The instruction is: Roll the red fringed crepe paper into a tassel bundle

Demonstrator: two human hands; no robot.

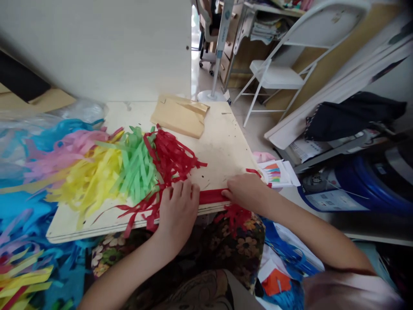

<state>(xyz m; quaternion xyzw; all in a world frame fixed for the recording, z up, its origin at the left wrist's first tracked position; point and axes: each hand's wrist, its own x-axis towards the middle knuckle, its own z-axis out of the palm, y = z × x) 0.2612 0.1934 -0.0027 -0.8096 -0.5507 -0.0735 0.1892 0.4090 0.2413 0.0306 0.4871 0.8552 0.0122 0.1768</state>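
My left hand lies flat, fingers together, pressing on a folded red paper strip at the near edge of a pale wooden board. My right hand pinches the same strip at its right end. Cut red paper fringe spreads behind my left hand, with green fringe, yellow fringe and pink fringe to its left. More red fringe hangs over the board's edge onto my lap.
A wooden block rests at the board's far side. Blue paper piles up on the left. A white folding chair, a fan stand, a blue container and printed sheets crowd the right.
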